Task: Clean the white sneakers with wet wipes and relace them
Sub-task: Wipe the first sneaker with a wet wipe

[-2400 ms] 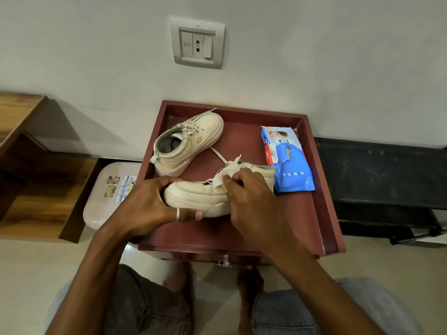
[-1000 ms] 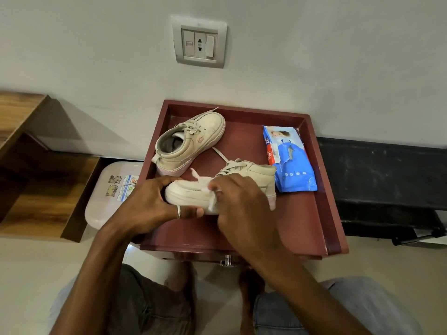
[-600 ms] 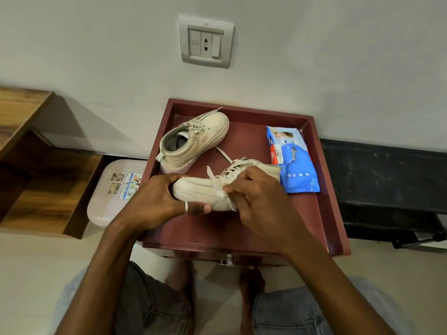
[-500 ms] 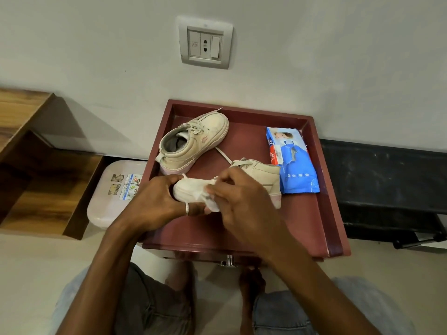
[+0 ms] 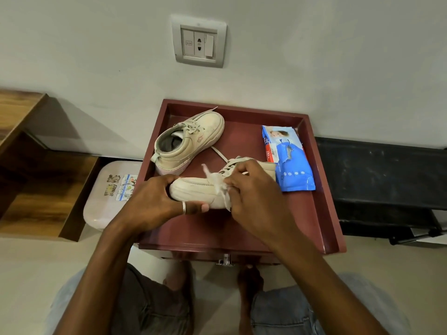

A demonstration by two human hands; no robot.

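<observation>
A cream-white sneaker (image 5: 193, 192) lies on its side over the maroon tray (image 5: 324, 201), toe pointing left. My left hand (image 5: 157, 204) grips its toe end, thumb under the sole. My right hand (image 5: 256, 197) presses a crumpled white wet wipe (image 5: 217, 183) against the sneaker's upper, near the laces. The second sneaker (image 5: 191, 139) stands at the tray's back left, laced, with its opening facing left. A loose lace end (image 5: 219, 153) trails between the two shoes.
A blue wet-wipe pack (image 5: 287, 158) lies at the tray's right side. A pale plastic box (image 5: 108, 192) sits left of the tray, beside a wooden shelf (image 5: 36, 180). A dark bench (image 5: 382, 175) runs along the right. A wall socket (image 5: 199, 42) is above.
My right hand has been rubbing the wipe back and forth along the sneaker's upper, and now sits mid-shoe by the laces. My left hand keeps its hold on the toe.
</observation>
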